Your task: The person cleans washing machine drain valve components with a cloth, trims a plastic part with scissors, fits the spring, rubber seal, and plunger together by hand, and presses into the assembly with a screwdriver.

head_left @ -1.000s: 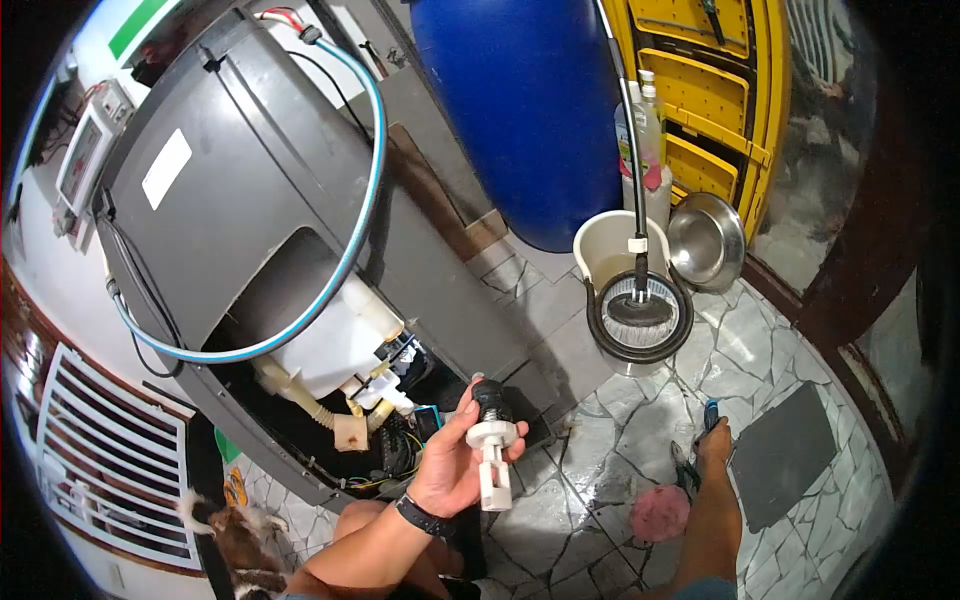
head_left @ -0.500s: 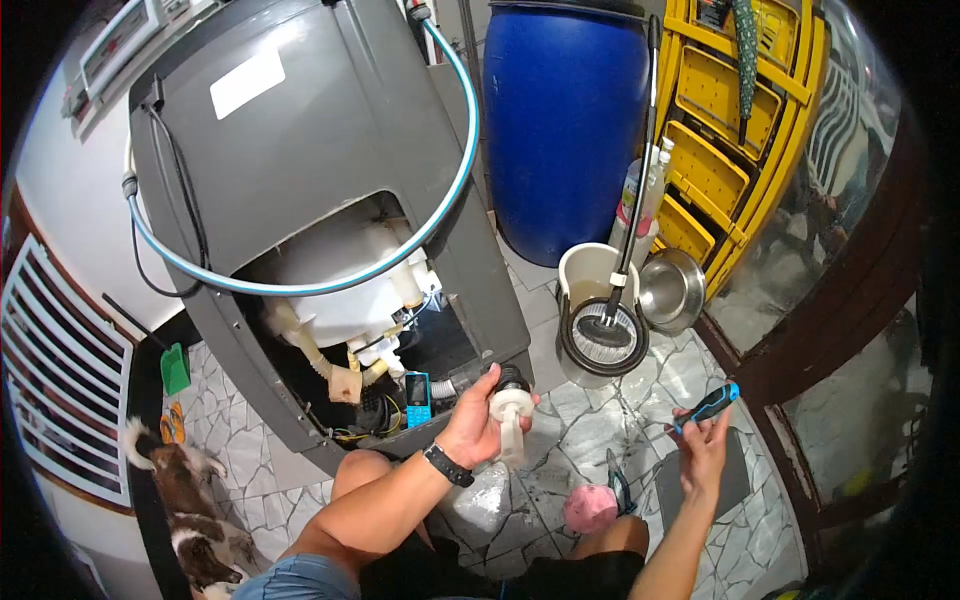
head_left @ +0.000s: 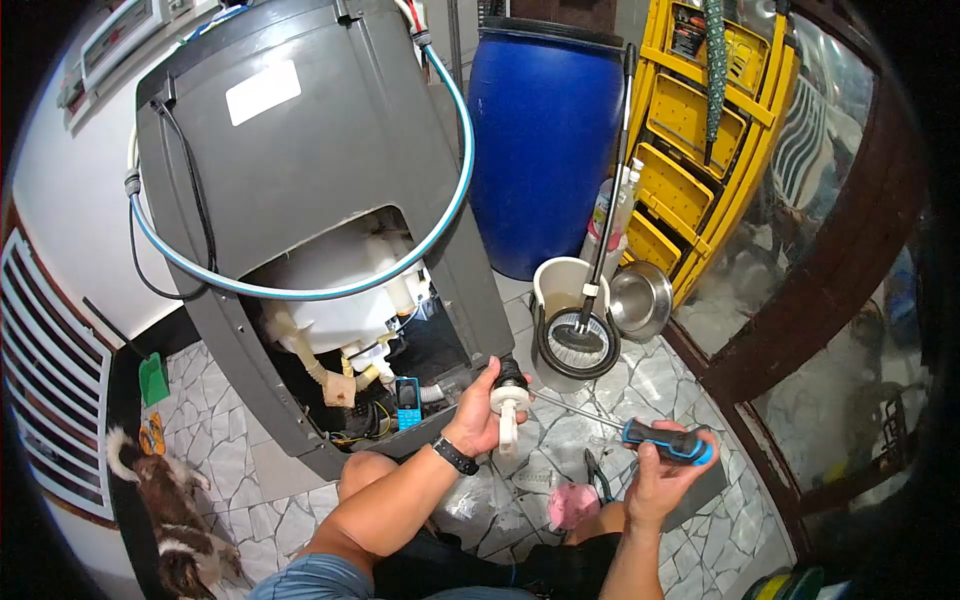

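Note:
My left hand (head_left: 472,418) grips a white plastic valve part (head_left: 507,402) with a black ribbed rubber end, beside the lower corner of the grey machine. In my right hand (head_left: 655,488) is a screwdriver (head_left: 668,442) with a black and blue handle. Its long shaft points left, and the tip reaches close to the valve part; whether they touch I cannot tell. Through an opening in the grey machine's panel (head_left: 300,160) show a white tub, hoses and wires. A blue keypad phone (head_left: 408,404) stands at the opening's lower edge.
Pliers (head_left: 598,474) and a pink object (head_left: 573,507) lie by my knee. Beyond are a mop bucket (head_left: 575,345), a metal bowl (head_left: 641,300), a blue barrel (head_left: 543,150) and a yellow folding ladder (head_left: 690,185). A dog (head_left: 185,525) is on the tiled floor at left.
The screwdriver has swung from pointing up and away to lying level, its tip now by the valve part. My right hand has moved left and lower. The view has shifted slightly.

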### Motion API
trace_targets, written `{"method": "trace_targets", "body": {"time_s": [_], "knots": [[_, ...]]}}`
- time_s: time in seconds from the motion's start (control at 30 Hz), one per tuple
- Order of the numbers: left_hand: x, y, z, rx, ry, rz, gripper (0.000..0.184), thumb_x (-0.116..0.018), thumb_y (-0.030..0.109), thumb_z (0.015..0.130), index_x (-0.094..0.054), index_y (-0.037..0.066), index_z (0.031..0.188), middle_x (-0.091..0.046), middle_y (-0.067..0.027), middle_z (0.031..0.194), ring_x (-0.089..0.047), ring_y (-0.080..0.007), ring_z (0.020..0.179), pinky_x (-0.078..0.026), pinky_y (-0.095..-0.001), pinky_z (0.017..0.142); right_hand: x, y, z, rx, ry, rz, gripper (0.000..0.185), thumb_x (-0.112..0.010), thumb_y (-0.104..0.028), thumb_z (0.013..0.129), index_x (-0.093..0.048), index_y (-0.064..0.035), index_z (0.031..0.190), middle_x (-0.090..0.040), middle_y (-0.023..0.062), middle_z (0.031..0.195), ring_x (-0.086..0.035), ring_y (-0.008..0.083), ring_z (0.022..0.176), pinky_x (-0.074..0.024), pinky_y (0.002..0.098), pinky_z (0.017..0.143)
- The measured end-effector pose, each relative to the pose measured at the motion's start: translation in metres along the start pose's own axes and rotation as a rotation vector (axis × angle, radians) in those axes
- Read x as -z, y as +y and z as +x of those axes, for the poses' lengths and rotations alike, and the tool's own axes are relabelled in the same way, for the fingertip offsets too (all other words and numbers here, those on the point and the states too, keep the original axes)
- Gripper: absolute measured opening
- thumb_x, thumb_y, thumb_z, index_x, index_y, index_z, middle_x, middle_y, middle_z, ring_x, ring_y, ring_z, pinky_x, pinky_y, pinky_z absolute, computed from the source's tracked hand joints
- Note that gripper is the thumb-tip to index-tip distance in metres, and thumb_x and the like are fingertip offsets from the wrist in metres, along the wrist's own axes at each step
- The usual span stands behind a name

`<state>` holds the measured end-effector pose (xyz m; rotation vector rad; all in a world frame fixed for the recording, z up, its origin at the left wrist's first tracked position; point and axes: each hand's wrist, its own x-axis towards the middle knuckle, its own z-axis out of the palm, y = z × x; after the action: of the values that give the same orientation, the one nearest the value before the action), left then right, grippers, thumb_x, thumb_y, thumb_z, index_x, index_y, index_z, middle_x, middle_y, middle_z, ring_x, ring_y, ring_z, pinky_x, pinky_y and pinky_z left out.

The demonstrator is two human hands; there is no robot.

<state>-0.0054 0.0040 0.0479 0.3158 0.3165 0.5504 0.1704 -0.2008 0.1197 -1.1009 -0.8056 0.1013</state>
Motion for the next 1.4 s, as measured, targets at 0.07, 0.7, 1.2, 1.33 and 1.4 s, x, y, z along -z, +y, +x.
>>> {"method": "trace_targets", "body": {"time_s": [0.07, 0.7, 1.2, 1.33, 1.4], "knots": [[-0.014, -0.001, -0.003, -0.047, 0.178, 0.010, 0.060, -0.048, 0.059, 0.103, -0.066, 0.002, 0.106, -0.068, -0.0096, 0.097, -0.065, -0.0234, 0.080, -0.053, -0.0357, 0.057, -0.005, 0.001, -0.009, -0.088, 0.013, 0.130, 0.064, -0.073, -0.006, 0.092, -0.028, -0.0139, 0.137, -0.058, 0.0213, 0.123, -0.067, 0.0266, 0.099, -0.0624, 0.0407, 0.081], [-0.027, 0.009, -0.004, -0.406, 0.127, 0.427, 0.049, -0.039, 0.054, 0.108, -0.045, 0.015, 0.138, -0.063, -0.0085, 0.098, -0.067, -0.0214, 0.083, -0.058, -0.0393, 0.065, 0.015, -0.049, 0.011, -0.094, -0.836, -0.516, 0.045, -0.072, -0.004, 0.082, -0.059, -0.0014, 0.124, -0.069, 0.0183, 0.113, -0.073, 0.0325, 0.089, -0.0572, 0.0379, 0.082], [-0.024, 0.017, -0.003, -0.393, 0.222, 0.367, 0.051, -0.046, 0.056, 0.106, -0.049, 0.014, 0.135, -0.063, -0.0068, 0.091, -0.064, -0.0169, 0.069, -0.048, -0.0281, 0.050, -0.001, 0.005, -0.046, 0.059, -0.728, -0.510, 0.054, -0.074, 0.006, 0.079, -0.061, 0.0016, 0.131, -0.068, 0.0228, 0.110, -0.069, 0.0382, 0.097, -0.0561, 0.0388, 0.083], [-0.023, 0.017, -0.005, -0.402, 0.263, 0.344, 0.051, -0.047, 0.056, 0.105, -0.049, 0.015, 0.135, -0.063, -0.0061, 0.091, -0.064, -0.0166, 0.070, -0.047, -0.0275, 0.050, -0.003, 0.003, -0.042, -0.060, -0.708, -0.378, 0.047, -0.074, 0.002, 0.082, -0.064, 0.0001, 0.129, -0.068, 0.0214, 0.114, -0.070, 0.0367, 0.101, -0.0559, 0.0380, 0.085], [-0.025, 0.017, -0.005, -0.410, 0.282, 0.343, 0.052, -0.048, 0.056, 0.105, -0.050, 0.015, 0.135, -0.063, -0.0059, 0.091, -0.064, -0.0166, 0.070, -0.047, -0.0274, 0.050, -0.006, -0.004, -0.041, 0.006, -0.712, -0.435, 0.047, -0.072, 0.004, 0.083, -0.063, 0.0010, 0.129, -0.068, 0.0220, 0.113, -0.070, 0.0370, 0.102, -0.0559, 0.0385, 0.086]]}}
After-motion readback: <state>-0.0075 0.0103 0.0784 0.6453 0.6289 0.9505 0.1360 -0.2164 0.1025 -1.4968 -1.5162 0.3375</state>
